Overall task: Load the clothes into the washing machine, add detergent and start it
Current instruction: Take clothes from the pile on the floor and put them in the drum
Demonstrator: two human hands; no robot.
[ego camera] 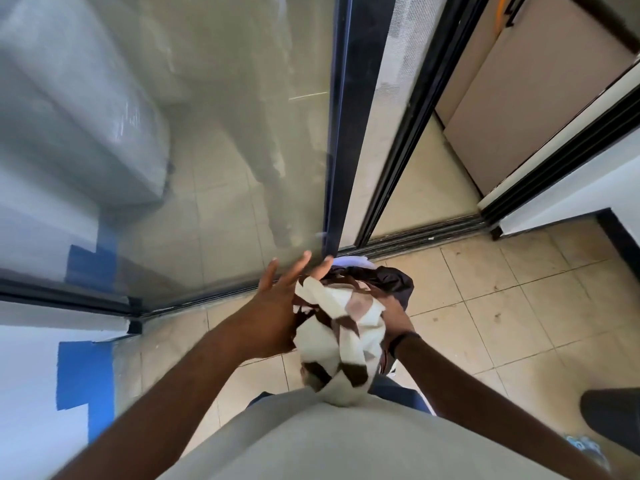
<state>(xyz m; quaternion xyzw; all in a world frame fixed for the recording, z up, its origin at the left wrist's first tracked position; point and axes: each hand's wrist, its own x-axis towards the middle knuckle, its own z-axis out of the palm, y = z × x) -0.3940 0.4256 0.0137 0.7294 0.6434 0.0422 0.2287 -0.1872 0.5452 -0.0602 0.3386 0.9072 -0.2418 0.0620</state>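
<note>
Clothes bundle (341, 336) soft, light, floppy w/ loose ends, best cupped from under; right hand (394, 317) gripping it, left hand (277, 317) spread flat alongside, by glass door (207, 133).

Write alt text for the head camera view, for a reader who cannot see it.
A person carries a crumpled white-and-brown patterned cloth bundle against their chest, the right hand gripping it and a dark garment, the left hand open beside it. They face a sliding glass door with a dark frame, on a beige tiled floor.
</note>
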